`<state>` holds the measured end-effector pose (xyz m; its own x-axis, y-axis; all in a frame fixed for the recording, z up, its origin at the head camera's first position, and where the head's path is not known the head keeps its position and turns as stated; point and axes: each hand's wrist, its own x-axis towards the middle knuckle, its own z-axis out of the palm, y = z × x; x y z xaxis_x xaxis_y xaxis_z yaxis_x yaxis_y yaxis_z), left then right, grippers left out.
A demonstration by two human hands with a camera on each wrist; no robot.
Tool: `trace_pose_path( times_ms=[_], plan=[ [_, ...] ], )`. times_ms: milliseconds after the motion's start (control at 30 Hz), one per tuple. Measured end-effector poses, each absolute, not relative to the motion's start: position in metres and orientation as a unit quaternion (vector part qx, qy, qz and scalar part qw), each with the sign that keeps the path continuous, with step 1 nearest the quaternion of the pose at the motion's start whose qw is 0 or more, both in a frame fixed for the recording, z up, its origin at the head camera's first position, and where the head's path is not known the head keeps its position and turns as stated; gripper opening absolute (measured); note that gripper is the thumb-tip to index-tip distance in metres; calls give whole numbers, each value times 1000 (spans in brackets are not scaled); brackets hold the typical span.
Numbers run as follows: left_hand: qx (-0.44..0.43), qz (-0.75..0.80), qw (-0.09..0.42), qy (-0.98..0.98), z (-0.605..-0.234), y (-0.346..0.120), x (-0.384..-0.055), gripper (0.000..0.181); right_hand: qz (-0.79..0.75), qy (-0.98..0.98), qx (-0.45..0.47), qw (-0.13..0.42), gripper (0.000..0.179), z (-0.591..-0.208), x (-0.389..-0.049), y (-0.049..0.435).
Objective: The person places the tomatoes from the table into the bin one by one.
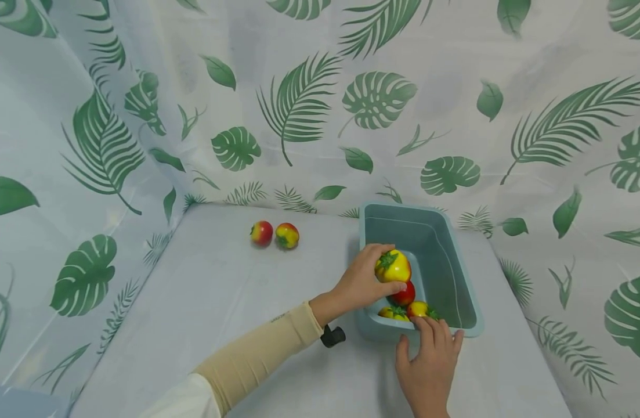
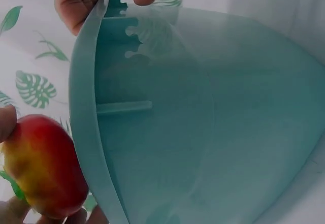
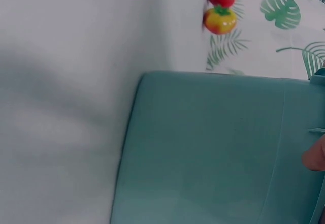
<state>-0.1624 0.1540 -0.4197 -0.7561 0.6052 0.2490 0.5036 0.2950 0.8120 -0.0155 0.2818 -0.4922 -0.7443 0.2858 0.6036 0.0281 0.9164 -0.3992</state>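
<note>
Right of centre, my left hand (image 1: 362, 280) is gripping a round yellow-red fruit (image 1: 397, 267) — my right hand (image 1: 429, 361) is pinching a rectangular teal plastic bin (image 1: 445, 261) by its rim.

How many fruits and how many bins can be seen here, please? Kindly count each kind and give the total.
Fruits: 6 visible (2 on the table, 1 in the left hand, 3 inside the bin)
Bins: 1
Total: 7
</note>
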Motion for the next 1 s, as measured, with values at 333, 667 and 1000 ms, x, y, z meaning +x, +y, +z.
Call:
trace_pose_path(
  times_ms=[333, 667, 1000],
  plan=[
    [343, 486, 70, 801, -421, 142, -167, 73, 188, -914, -81, 351, 43, -492, -17, 279],
    [319, 487, 42, 812, -428, 110, -194, 68, 190, -916, -100, 338, 44, -494, -17, 277],
    [233, 467, -7, 853, -455, 39, -248, 60, 183, -911, -94, 357, 44, -500, -20, 277]
  ],
)
